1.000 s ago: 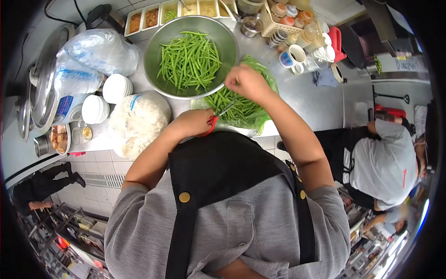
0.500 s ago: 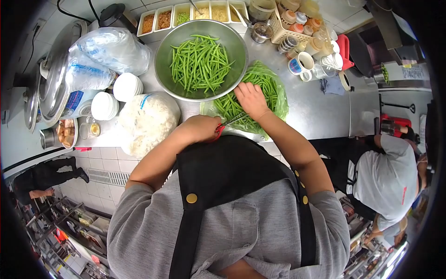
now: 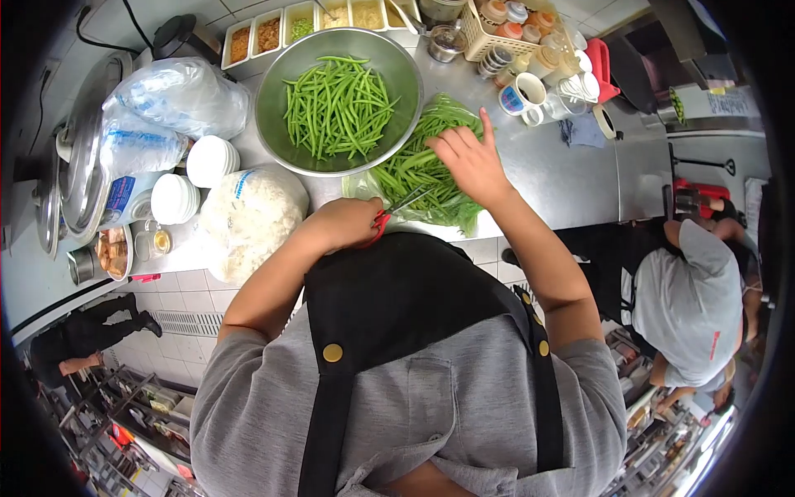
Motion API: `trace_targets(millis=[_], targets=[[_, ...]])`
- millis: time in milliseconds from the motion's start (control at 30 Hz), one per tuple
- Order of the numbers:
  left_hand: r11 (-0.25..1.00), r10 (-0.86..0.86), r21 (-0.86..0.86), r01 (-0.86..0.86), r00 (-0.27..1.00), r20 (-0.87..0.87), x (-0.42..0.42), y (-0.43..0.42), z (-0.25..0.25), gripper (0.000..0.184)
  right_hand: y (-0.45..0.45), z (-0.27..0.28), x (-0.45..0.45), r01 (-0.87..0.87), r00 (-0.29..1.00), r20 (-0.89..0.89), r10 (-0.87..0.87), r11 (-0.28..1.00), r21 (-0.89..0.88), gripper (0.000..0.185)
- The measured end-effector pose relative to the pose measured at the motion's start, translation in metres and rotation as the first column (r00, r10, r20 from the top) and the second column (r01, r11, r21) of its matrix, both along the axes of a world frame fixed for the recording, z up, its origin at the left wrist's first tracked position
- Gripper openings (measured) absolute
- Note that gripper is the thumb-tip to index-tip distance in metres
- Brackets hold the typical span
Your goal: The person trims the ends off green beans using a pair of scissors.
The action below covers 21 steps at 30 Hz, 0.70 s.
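Note:
My left hand (image 3: 348, 222) is closed around the red handles of a pair of scissors (image 3: 383, 220). Their metal blades point up and right, toward the near edge of a clear plastic bag (image 3: 360, 185). Green beans (image 3: 414, 170) lie heaped on and in this bag. Over the heap's right side, my right hand (image 3: 470, 166) has its fingers bent down into the beans, with the outermost finger raised; its thumb is hidden. A large steel bowl (image 3: 269, 124) holding more green beans (image 3: 339, 108) stands just beyond, to the left.
Left of the bowl are a bulging bag of pale food (image 3: 252, 219), white lids (image 3: 175, 199) and plastic bags (image 3: 182, 95). Small food containers (image 3: 269, 33) line the back. Cups (image 3: 523, 95) and a bottle basket (image 3: 476, 37) stand right. A co-worker (image 3: 687, 298) is at far right.
My right hand has shifted to the right over the heap, and its outer finger has lifted. More beans show beneath it. My left hand still holds the scissors; the whole view has shifted slightly.

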State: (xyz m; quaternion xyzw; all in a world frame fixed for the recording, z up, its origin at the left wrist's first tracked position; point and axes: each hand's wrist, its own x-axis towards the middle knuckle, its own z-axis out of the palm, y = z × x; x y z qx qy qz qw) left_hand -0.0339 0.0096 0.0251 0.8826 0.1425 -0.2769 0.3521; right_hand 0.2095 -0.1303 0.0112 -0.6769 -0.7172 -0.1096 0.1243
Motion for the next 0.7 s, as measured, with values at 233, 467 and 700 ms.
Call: trace_targets(millis=[233, 467, 700], targets=[[0.999, 0.01, 0.033, -0.01, 1.0, -0.003, 0.002, 0.0, 0.005, 0.031, -0.007, -0.001, 0.009, 0.256, 0.96, 0.058, -0.275, 0.768, -0.586, 0.02], [0.998, 0.034, 0.053, -0.032, 0.999, -0.029, -0.005, 0.006, -0.003, 0.03, -0.027, 0.008, 0.034, 0.166, 0.647, -0.572, -0.504, 0.825, -0.54, 0.035], [0.998, 0.039, -0.046, -0.037, 0.998, 0.057, 0.004, 0.008, 0.011, 0.034, -0.05, 0.012, 0.042, 0.192, -0.188, -0.82, -0.541, 0.798, -0.571, 0.03]])
